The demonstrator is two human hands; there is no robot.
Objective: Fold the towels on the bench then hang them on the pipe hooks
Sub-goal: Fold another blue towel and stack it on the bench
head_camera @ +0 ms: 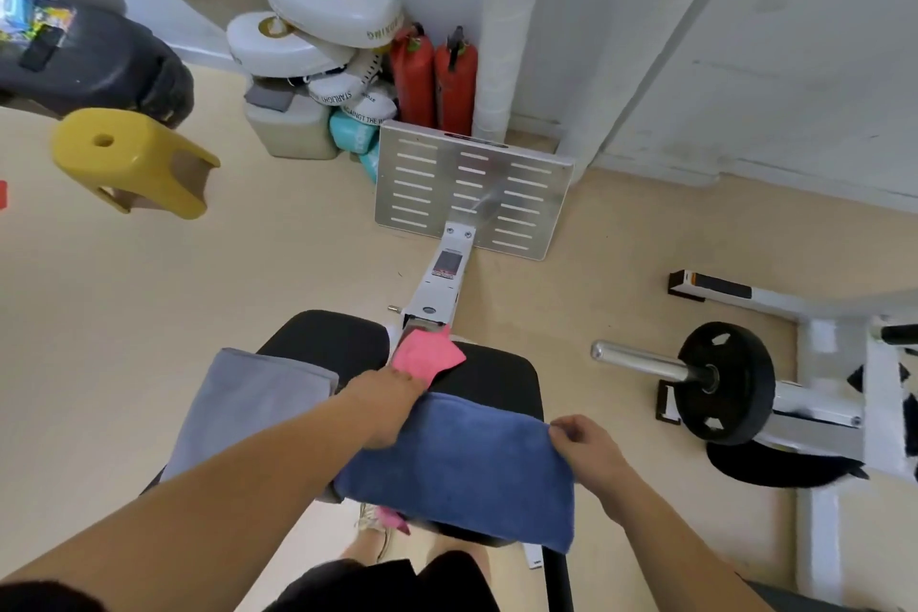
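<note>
The blue towel (457, 467) lies folded across the near end of the black bench (497, 378), its near edge hanging over the bench's front edge. The right hand (588, 450) pinches the towel's far right corner, thumb and forefinger closed on the cloth at the bench's right edge. The left hand (387, 405) rests palm down at the towel's far left corner; its fingers reach toward the pink towel (427, 355) and are closed on that cloth's near edge, though how firmly they grip it cannot be told. The pink towel sits crumpled at the far edge of the bench, just beyond the blue one and touching the white frame post (439, 288). A grey towel (248, 408) drapes over the bench's left edge, just beside the left forearm. Beyond the bench stands a slotted metal plate (472, 194), with two red extinguishers (434, 80) and white pads (318, 15) by the wall. A yellow stool (129, 159) stands far left, and a barbell plate (725, 383) lies to the right.
</note>
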